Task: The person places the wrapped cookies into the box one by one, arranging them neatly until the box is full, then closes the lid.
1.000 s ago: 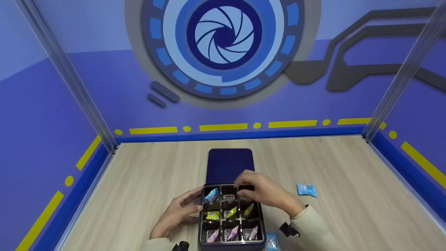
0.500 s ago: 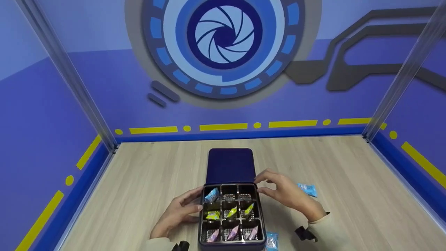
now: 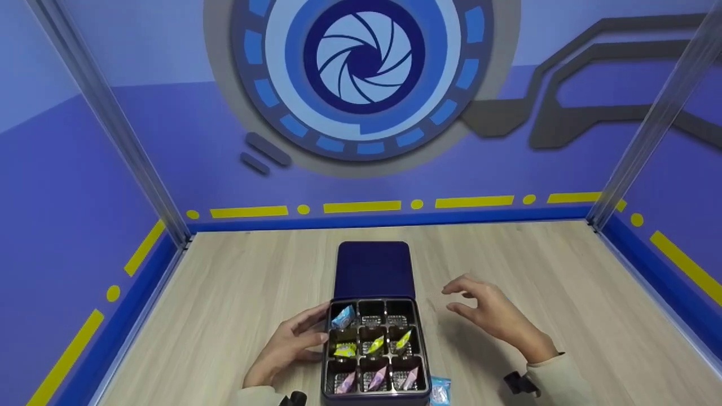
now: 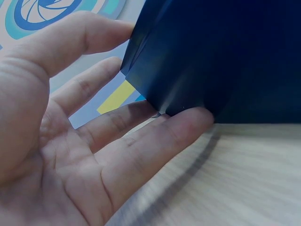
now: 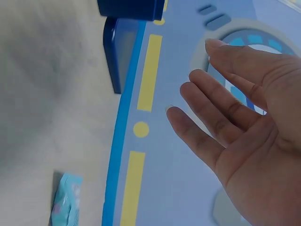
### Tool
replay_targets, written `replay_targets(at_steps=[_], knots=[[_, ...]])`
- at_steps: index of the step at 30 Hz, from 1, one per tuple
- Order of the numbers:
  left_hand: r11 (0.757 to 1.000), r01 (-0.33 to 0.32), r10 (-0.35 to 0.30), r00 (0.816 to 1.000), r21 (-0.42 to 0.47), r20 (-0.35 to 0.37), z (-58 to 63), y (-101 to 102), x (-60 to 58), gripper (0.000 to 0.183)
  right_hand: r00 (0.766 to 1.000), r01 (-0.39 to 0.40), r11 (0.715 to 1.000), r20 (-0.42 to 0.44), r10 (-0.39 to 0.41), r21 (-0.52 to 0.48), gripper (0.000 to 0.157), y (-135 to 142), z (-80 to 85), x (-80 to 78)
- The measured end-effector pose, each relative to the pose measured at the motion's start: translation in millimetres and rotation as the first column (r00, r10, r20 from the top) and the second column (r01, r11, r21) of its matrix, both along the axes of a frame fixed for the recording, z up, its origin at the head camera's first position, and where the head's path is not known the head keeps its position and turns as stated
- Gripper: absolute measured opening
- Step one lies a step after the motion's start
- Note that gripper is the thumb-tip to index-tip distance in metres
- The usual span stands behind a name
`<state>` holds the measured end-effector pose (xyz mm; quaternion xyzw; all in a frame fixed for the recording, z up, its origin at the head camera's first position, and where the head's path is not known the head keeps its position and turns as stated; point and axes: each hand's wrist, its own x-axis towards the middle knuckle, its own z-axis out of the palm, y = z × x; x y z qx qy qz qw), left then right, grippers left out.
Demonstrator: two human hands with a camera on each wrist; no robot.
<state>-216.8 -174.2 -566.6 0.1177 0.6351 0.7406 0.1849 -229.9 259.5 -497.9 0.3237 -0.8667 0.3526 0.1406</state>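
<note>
A dark blue tin [image 3: 375, 398] stands with a black divided insert [image 3: 373, 355]. Pink candies [image 3: 377, 378] lie in the near row and yellow-green candies [image 3: 375, 344] in the middle row. In the far row, a blue candy [image 3: 343, 317] sits in the left compartment; the other two hold nothing. My left hand [image 3: 287, 344] rests against the tin's left side, its fingertips touching the wall in the left wrist view. To the tin's right, my right hand [image 3: 496, 316] hovers with nothing between thumb and fingers. A blue-wrapped candy [image 5: 67, 200] shows in the right wrist view; the hand hides it in the head view.
Behind the tin lies its dark blue lid [image 3: 374, 269]. Another blue-wrapped candy [image 3: 440, 391] lies by the tin's near right corner. Blue printed panels [image 3: 361, 186] enclose the wooden tabletop [image 3: 254, 270] at the back and both sides.
My right hand has moved from above the tin's far right compartment out to the right, now covering the blue candy there in the head view. My left hand has stayed put.
</note>
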Motion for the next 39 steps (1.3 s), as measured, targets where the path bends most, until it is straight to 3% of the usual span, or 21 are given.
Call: replay_targets(at_steps=[8, 21, 34, 39], knots=[[1.000, -0.007, 0.007, 1.000, 0.000, -0.002, -0.6, 0, 0.5, 0.070, 0.999, 0.046, 0.999, 0.014, -0.046, 0.000, 0.031, 19, -7.9, 3.0], [1.000, 0.009, -0.009, 1.000, 0.023, -0.025, 1.9, 0, 0.5, 0.070, 0.980, 0.134, 0.990, 0.144, -0.137, 0.031, 0.031, 53, -18.4, 4.3], [1.000, -0.014, 0.013, 1.000, -0.011, -0.017, 2.3, 0, 2.4, 0.070, 0.953, 0.219, 0.976, 0.212, -0.217, 0.016, 0.025, 74, -35.0, 3.0], [1.000, -0.016, 0.016, 1.000, -0.008, -0.012, 2.3, 1, 2.9, 0.070, 0.931, 0.268, 0.963, 0.246, -0.268, 0.031, 0.024, 77, -40.5, 3.3]])
